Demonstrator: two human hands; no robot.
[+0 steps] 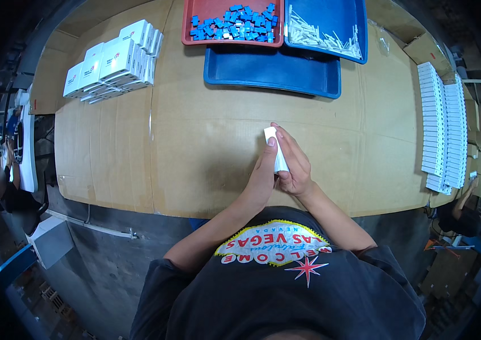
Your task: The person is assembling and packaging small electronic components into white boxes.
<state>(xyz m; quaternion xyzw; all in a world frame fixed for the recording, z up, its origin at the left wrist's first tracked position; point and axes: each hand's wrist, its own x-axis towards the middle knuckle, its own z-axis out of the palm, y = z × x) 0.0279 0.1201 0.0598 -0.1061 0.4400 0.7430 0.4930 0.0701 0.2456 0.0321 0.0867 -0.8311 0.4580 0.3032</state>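
A slim white box [279, 158] is held upright on its narrow side between my two hands, over the cardboard-covered table [206, 141] near its front edge. My left hand [263, 169] presses against one side of it, thumb near the top end. Around the other side wraps my right hand [298, 165], its fingertips reaching the far end. The palms hide most of the box's broad faces.
Stacked white boxes [117, 59] stand at the far left, with tall rows of similar boxes [443, 127] at the right edge. Behind are a red tray [232, 43] of blue pieces, a blue tray [359, 56] of thin white sticks and another blue tray [271, 79]. People work at both sides.
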